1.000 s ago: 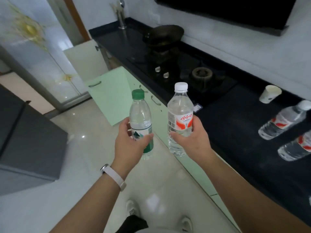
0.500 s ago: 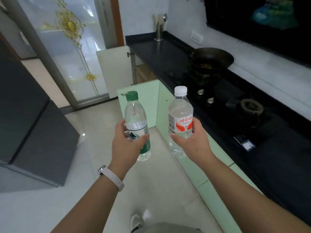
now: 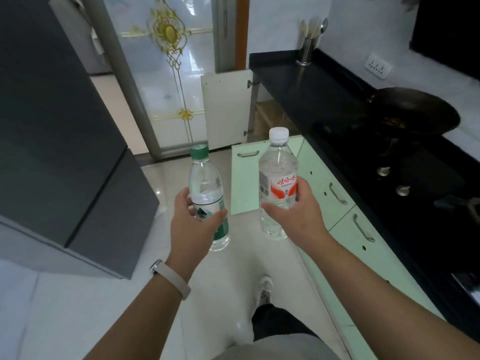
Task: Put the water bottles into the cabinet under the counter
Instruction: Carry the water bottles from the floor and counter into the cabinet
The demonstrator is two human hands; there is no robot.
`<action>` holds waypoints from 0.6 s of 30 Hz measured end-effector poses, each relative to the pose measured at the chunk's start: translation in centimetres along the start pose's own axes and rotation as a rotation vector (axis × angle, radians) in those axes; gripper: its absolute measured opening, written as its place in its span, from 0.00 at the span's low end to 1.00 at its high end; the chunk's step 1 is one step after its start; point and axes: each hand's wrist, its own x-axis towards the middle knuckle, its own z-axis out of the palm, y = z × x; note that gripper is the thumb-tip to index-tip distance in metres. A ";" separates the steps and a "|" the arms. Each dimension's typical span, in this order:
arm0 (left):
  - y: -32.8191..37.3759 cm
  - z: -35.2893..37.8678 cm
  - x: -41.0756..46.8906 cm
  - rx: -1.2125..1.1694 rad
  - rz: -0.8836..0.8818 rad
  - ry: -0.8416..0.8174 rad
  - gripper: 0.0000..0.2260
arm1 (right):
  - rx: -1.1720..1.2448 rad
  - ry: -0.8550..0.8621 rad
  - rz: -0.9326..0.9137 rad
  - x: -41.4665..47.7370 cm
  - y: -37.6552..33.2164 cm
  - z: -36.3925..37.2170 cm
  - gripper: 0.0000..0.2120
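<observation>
There's the green-capped bottle (image 3: pixel 205 178), label green and white; the white-capped bottle (image 3: pixel 278 165), label red and white; mint-green cabinet doors (image 3: pixel 245 185), black tabletop (image 3: pixel 298 84).

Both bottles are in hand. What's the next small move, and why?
Probably step forward, round the open green cabinet door. The left hand grips the green-capped bottle and the right hand the white-capped bottle, both upright over the floor, short of that door; the opening behind it is hidden from here.
</observation>
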 end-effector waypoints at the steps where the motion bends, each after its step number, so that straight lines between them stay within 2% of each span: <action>1: 0.0 -0.1 1.0 0.005 0.003 0.011 0.33 | 0.003 -0.017 -0.002 1.2 0.0 0.7 0.28; 9: 0.2 0.4 12.1 0.087 0.007 0.089 0.32 | 0.043 -0.135 -0.014 14.0 0.1 6.3 0.31; 18: 2.7 4.0 25.7 0.143 0.019 0.145 0.33 | 0.017 -0.203 -0.081 29.3 -2.8 8.9 0.28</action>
